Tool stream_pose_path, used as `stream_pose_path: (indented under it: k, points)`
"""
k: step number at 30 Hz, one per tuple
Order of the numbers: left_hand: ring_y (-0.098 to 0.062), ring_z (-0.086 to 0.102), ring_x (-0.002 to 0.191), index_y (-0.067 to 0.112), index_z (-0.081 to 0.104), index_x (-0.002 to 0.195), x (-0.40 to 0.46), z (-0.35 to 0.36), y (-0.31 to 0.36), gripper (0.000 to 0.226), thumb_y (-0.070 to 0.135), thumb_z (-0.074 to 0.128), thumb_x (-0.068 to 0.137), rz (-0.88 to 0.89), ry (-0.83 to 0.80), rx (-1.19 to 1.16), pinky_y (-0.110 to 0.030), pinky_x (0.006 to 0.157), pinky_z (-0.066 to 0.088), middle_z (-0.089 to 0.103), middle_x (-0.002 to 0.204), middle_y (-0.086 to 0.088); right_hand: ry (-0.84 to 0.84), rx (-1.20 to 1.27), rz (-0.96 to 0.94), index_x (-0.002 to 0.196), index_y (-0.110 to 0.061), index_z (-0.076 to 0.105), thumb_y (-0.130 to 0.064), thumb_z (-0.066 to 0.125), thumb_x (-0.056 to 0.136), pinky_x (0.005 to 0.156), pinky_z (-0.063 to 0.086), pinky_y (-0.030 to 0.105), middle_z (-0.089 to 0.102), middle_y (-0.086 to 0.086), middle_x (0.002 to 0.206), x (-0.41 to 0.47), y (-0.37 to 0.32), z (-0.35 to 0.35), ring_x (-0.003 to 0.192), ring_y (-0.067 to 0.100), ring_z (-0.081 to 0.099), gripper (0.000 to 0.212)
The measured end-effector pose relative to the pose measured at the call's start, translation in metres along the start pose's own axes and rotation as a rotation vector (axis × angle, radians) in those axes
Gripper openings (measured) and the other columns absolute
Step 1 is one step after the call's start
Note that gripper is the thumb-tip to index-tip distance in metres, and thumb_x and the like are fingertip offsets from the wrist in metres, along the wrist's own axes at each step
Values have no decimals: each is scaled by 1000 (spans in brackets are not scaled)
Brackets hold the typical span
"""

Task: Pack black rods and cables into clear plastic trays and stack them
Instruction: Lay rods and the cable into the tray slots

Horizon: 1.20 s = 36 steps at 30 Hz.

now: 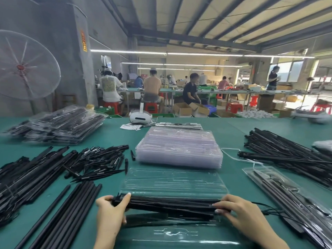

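1. Gripping a bundle of black rods (170,203) at both ends, my left hand (111,211) and right hand (240,212) curl around it over one open clear plastic tray (172,184).
2. One stack of empty trays (179,148) sits behind; filled trays (59,123) pile far left.

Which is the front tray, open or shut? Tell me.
Open: the tray lies spread, both hands holding the rods over its fold.
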<state>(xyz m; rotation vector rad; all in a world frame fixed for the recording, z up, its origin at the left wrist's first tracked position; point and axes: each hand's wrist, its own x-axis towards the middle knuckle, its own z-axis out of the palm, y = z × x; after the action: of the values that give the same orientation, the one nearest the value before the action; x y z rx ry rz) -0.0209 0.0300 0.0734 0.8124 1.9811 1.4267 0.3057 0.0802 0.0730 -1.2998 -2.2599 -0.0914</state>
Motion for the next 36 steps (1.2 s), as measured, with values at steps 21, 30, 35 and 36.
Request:
stream_pose_path:
  k: [21, 30, 35, 36]
  points:
    - [5, 27, 133, 64, 27, 126, 18, 6, -21, 37, 38, 32, 100, 497, -251, 773, -39, 119, -1, 24, 144, 23, 153, -13, -109, 83, -38, 68, -19, 81, 71, 48, 38, 10, 59, -24, 84, -2, 16, 17, 66, -4, 52, 26]
    - [-10, 1, 146, 25, 38, 136, 13, 4, -18, 57, 22, 1, 93, 646, -325, 1195, -55, 114, 4, -4, 158, 13, 76, 22, -320, 92, -39, 72, -43, 44, 93, 71, 34, 16, 61, -22, 86, 2, -3, 20, 76, -3, 56, 28]
    - [-10, -10, 146, 34, 34, 140, 11, 7, -20, 41, 24, 23, 102, 586, -285, 1076, -55, 114, -7, 1, 158, 13, 14, 71, -371, 86, -39, 72, -50, 48, 91, 67, 37, 9, 57, -17, 79, 3, -9, 18, 71, -4, 47, 27]
    - [-6, -9, 146, 43, 28, 143, 11, 9, -19, 45, 27, 22, 101, 555, -270, 1003, -52, 114, -10, 6, 156, 15, 8, 82, -368, 85, -38, 72, -49, 49, 90, 67, 36, 7, 57, -17, 78, 3, -10, 18, 70, -4, 46, 26]
